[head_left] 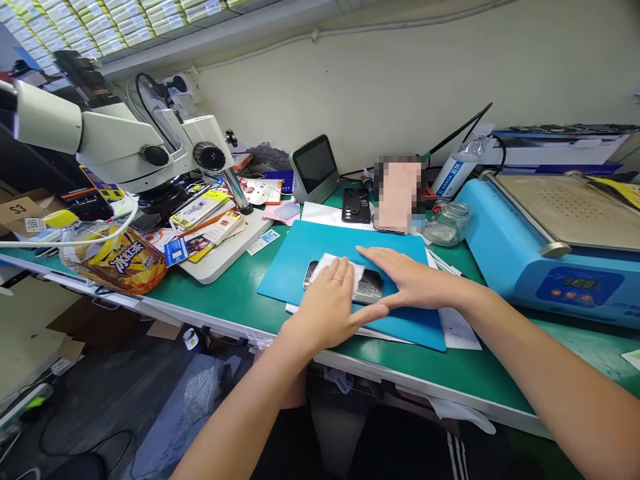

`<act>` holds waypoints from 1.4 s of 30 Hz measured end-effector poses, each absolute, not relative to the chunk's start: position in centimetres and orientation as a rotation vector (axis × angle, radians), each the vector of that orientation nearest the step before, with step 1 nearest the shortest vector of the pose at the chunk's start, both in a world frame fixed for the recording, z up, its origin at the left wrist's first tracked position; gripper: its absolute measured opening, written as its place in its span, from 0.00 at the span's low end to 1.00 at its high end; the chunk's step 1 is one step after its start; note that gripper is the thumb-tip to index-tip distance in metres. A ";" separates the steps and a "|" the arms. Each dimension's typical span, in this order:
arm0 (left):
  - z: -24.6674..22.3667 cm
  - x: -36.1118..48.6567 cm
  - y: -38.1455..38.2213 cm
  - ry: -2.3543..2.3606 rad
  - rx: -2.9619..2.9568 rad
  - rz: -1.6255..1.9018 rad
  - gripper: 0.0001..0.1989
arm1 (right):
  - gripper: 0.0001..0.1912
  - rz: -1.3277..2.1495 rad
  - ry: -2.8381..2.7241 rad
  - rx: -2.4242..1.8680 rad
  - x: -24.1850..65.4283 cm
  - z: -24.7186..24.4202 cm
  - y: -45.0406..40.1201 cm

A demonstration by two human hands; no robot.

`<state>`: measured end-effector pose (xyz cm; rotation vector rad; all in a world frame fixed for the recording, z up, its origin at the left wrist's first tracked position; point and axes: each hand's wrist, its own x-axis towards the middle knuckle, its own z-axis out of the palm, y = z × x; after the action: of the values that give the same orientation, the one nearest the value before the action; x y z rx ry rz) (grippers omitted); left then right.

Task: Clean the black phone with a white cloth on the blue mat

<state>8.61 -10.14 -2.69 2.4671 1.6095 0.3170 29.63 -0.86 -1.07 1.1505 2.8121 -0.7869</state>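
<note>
A smartphone [370,287] with a dark, glossy, streaked face lies flat on a blue mat [300,248]. Over its middle, my left hand [327,301] presses a folded white tissue [359,272] down with the fingers together; a ring is on one finger. The hand and tissue hide part of the phone. My right hand [410,277] is at the phone's right end, its thumb spread from the fingers and nothing held. The two thumbs come close together at the phone's near edge.
A microscope [125,147] stands left, behind a bottle of amber drink [120,257]. At the back are a smart display [316,167], a black phone [356,205] and a glass jar [449,223]. A blue heating plate machine [555,267] is at right.
</note>
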 end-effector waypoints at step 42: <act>-2.7 10.1 -10.0 1.489 2.508 0.322 0.52 | 0.63 -0.808 2.837 1.144 29.6 -1.0 -1.0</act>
<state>10.07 -10.02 -2.73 2.5084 1.4887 0.3218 29.55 -1.00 -0.98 1.1436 2.8369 -0.8081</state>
